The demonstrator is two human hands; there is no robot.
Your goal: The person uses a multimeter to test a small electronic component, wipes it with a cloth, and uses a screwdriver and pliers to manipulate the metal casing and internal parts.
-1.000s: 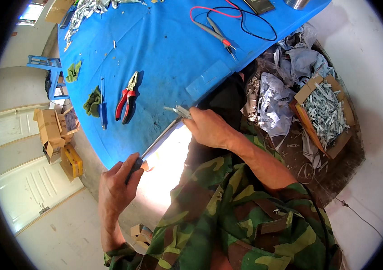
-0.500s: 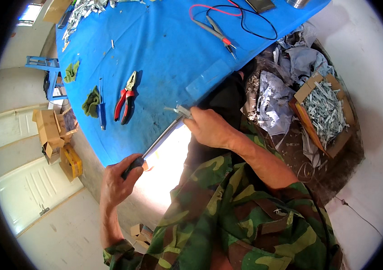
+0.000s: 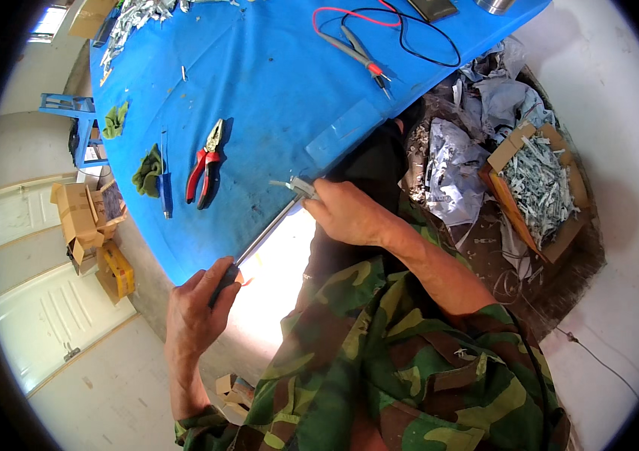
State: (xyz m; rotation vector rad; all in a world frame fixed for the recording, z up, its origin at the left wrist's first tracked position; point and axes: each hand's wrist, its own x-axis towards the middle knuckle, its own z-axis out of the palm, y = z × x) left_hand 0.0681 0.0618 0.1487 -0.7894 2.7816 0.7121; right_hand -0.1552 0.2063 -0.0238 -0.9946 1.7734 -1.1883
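Note:
My left hand (image 3: 196, 304) is closed round the dark handle of a long screwdriver (image 3: 265, 232). Its metal shaft slants up to the right and meets a small grey metal piece (image 3: 303, 187) with a thin pale stub. That piece is gripped by my right hand (image 3: 343, 212) at the near edge of the blue-covered table. Where the tip touches it is too small to make out. Pliers with red and black handles (image 3: 206, 167) lie on the cloth beyond. Beside them rest a slim blue-handled screwdriver (image 3: 165, 183) and a crumpled green cloth (image 3: 146, 174).
Two test probes (image 3: 364, 56) with red and black leads lie toward the table's far right. Grey strips (image 3: 135, 28) are heaped at the far left. Right of the table, a cardboard box (image 3: 501, 156) of similar strips stands among plastic bags (image 3: 451, 169). More boxes (image 3: 77, 214) sit at left.
My left hand has turned a little on the screwdriver handle, its fingers shifting. My right hand keeps its grip on the metal piece, and the whole view has drifted slightly.

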